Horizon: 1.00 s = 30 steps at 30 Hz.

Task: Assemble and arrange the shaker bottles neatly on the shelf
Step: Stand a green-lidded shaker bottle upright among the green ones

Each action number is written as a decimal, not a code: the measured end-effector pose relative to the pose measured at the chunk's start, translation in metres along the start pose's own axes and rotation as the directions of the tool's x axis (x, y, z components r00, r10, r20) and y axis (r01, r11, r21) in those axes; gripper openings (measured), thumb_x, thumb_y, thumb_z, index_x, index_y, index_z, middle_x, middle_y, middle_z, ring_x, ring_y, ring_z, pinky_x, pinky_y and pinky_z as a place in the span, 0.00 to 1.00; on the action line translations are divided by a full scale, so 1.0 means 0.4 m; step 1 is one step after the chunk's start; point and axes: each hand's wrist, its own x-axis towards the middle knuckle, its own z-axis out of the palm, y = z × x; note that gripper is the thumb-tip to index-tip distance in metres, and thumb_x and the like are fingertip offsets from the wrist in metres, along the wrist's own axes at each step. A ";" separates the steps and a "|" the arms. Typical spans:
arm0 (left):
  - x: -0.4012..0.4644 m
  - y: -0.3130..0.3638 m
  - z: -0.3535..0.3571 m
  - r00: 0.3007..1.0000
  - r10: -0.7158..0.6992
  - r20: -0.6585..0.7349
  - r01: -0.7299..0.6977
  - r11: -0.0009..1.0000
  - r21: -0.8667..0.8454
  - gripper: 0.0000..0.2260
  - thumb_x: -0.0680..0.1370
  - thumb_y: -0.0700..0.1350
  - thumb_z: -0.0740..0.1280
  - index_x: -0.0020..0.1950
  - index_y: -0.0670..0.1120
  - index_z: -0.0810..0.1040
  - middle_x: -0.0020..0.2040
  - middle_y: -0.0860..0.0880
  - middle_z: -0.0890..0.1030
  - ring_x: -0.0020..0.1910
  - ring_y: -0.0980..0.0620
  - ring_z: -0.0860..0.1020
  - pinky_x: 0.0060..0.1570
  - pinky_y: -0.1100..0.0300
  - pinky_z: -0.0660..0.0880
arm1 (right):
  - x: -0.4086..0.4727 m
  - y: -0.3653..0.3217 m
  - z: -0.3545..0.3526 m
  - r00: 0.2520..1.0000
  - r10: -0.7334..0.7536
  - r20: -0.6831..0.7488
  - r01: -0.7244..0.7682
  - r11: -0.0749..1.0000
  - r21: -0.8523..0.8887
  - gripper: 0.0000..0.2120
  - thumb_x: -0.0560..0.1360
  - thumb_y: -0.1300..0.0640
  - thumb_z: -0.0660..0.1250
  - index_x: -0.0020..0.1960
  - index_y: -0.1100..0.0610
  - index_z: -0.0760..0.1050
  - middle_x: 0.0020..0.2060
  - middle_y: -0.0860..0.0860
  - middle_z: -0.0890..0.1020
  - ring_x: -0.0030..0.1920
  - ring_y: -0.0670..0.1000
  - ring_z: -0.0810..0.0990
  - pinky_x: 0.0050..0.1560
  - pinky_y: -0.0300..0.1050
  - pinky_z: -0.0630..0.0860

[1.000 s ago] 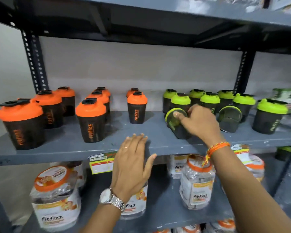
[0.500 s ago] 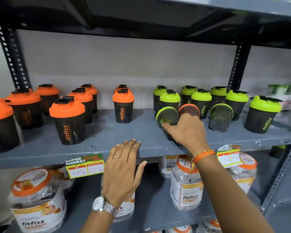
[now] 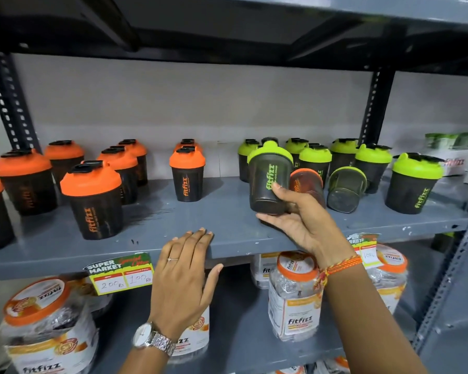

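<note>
My right hand [image 3: 299, 225] grips a dark shaker bottle with a green lid [image 3: 268, 179], held upright just above the grey shelf [image 3: 173, 225]. Right behind it two lidless cups lie on their sides: one with orange print [image 3: 307, 186] and one with a green rim [image 3: 345, 188]. Several green-lidded shakers [image 3: 414, 182] stand at the back right. On the left half stand several orange-lidded shakers [image 3: 93, 199]. My left hand [image 3: 184, 273] rests flat on the shelf's front edge, fingers spread, holding nothing.
Below the shelf sit clear jars with orange rims [image 3: 295, 295] and a price tag [image 3: 120, 272] clipped to the shelf edge. Black perforated uprights [image 3: 376, 103] frame the bay. White and green boxes [image 3: 454, 155] stand at the far right.
My right hand has lifted the green-lidded shaker from lying on its side and turned it upright. My left hand has stayed on the shelf edge.
</note>
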 end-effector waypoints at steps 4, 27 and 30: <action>0.002 0.005 -0.006 1.000 0.002 0.003 -0.002 1.000 0.001 0.24 0.81 0.58 0.60 0.72 0.46 0.75 0.69 0.48 0.79 0.67 0.45 0.77 0.73 0.49 0.65 | 0.015 -0.007 -0.004 0.996 -0.059 0.066 0.068 0.988 -0.140 0.20 0.70 0.68 0.70 0.62 0.66 0.75 0.52 0.60 0.84 0.54 0.57 0.83 0.65 0.62 0.75; 0.001 0.014 0.015 0.997 -0.034 -0.065 0.034 0.999 0.004 0.23 0.81 0.58 0.59 0.71 0.46 0.75 0.68 0.47 0.80 0.67 0.46 0.74 0.73 0.48 0.64 | 0.133 0.023 -0.118 0.984 -0.175 0.043 0.152 0.682 -0.715 0.24 0.73 0.73 0.69 0.65 0.57 0.70 0.61 0.55 0.81 0.63 0.54 0.80 0.68 0.57 0.74; 0.002 0.015 0.021 0.996 -0.036 -0.080 0.037 0.999 0.004 0.23 0.81 0.57 0.60 0.71 0.47 0.75 0.68 0.47 0.80 0.67 0.46 0.73 0.73 0.49 0.62 | 0.137 0.028 -0.121 0.981 -0.190 0.039 0.156 0.653 -0.741 0.23 0.73 0.71 0.70 0.64 0.56 0.71 0.61 0.55 0.82 0.62 0.53 0.80 0.68 0.57 0.74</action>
